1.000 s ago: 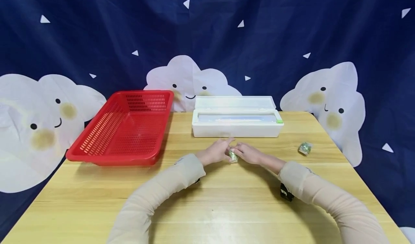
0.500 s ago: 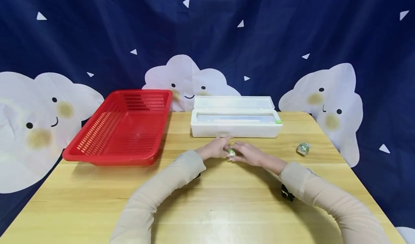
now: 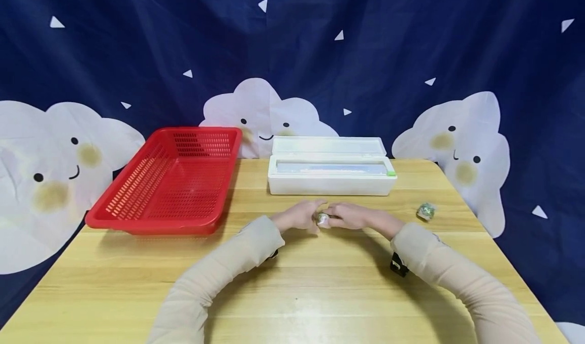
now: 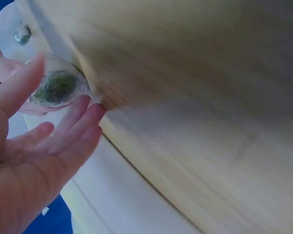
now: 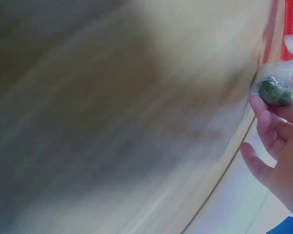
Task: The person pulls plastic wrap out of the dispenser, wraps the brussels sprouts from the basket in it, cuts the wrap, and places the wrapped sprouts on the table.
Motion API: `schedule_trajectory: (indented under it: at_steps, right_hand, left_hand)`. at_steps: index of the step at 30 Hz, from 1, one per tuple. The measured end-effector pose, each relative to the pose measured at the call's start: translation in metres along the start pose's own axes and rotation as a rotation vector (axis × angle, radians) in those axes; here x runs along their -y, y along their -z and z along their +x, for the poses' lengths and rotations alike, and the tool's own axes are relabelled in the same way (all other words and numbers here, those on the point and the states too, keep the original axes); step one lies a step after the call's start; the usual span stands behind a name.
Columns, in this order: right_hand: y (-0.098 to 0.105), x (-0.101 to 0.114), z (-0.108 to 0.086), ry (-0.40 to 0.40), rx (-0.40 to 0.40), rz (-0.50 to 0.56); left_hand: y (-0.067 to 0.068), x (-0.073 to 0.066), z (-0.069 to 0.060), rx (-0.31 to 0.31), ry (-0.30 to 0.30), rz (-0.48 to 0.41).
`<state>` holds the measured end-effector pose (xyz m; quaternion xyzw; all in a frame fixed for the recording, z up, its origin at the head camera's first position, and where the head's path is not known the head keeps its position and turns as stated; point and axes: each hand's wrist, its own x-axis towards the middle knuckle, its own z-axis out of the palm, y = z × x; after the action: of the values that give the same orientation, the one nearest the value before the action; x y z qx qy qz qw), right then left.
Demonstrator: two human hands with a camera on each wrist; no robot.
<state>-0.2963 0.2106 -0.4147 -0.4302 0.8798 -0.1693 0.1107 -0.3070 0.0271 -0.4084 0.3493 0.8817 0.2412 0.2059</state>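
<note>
Just in front of the white box, my two hands meet around a small green vegetable piece wrapped in clear plastic film (image 3: 322, 220); its exact kind is unclear. The right hand (image 3: 355, 216) pinches it between thumb and fingers. In the right wrist view, the dark green wrapped piece (image 5: 276, 91) sits at that hand's fingertips. My left hand (image 3: 298, 216) is at its other side, thumb and fingers spread apart. In the left wrist view, the fingertips of this left hand (image 4: 44, 156) reach the edge of the film around the wrapped piece (image 4: 58, 87).
Behind the hands stands a white cling film dispenser box (image 3: 332, 185), its lid raised, with a green slider at the right. A red perforated basket (image 3: 205, 222) is at the left. Another wrapped green piece (image 3: 426, 211) lies on the wooden table (image 3: 292, 293) at the right.
The wrapped piece has turned between the hands and shifted slightly left, now showing a paler, film-covered side. The left hand's fingers have spread away from it a little.
</note>
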Motion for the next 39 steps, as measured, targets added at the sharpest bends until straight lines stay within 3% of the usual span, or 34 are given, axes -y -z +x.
schedule_trajectory:
  at_steps: [4, 7, 12, 18, 21, 25, 29, 33, 39]
  right_hand:
    - [0.001, 0.0, 0.003, -0.097, 0.07, 0.056]
    - [-0.001, -0.003, 0.005, -0.153, 0.061, 0.123]
    - [-0.007, -0.012, 0.006, -0.111, -0.022, 0.269]
    - [-0.007, -0.019, 0.002, -0.071, 0.027, 0.491]
    - [-0.008, -0.021, 0.002, -0.056, 0.015, 0.479]
    - [-0.012, -0.022, 0.005, -0.064, -0.039, 0.379]
    - [-0.013, -0.021, 0.005, -0.05, -0.09, 0.336]
    - [-0.013, -0.02, 0.003, -0.05, -0.081, 0.39]
    - [-0.012, -0.009, -0.005, -0.082, -0.008, 0.469]
  left_hand:
    - [0.0, 0.005, 0.003, -0.03, -0.016, -0.038]
    - [0.002, 0.009, 0.006, -0.072, -0.035, -0.021]
    - [0.005, 0.011, 0.011, -0.135, -0.079, 0.068]
    - [0.006, 0.012, 0.013, -0.123, -0.094, 0.027]
    - [0.005, 0.014, 0.013, -0.101, -0.091, 0.005]
    - [0.006, 0.014, 0.013, -0.089, -0.103, 0.041]
    - [0.008, 0.012, 0.013, -0.124, -0.172, 0.083]
    - [0.01, 0.01, 0.011, -0.132, -0.208, 0.083]
    - [0.006, 0.008, 0.006, -0.027, -0.254, 0.041]
